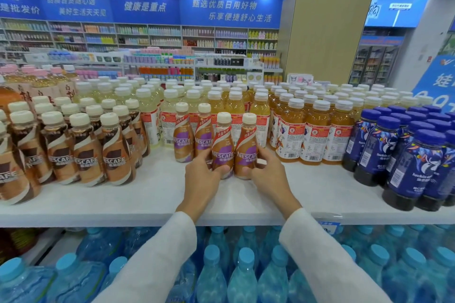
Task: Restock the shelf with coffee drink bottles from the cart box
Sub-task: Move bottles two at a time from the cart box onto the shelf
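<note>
Two Nescafe coffee bottles with purple labels and cream caps stand side by side on the white shelf (152, 194). My left hand (203, 174) grips the left front bottle (222, 140) low on its body. The right front bottle (246, 142) is held by my right hand (267, 172) the same way. Just behind them stand two more purple-label coffee bottles (183, 138), upright and untouched. The cart box is out of sight.
Brown-label Nescafe bottles (86, 152) crowd the shelf to the left. Orange tea bottles (310, 135) stand to the right, with dark blue bottles (406, 162) at the far right. Pale drink bottles (147, 110) fill the back. Blue-capped water bottles (246, 275) sit on the lower shelf.
</note>
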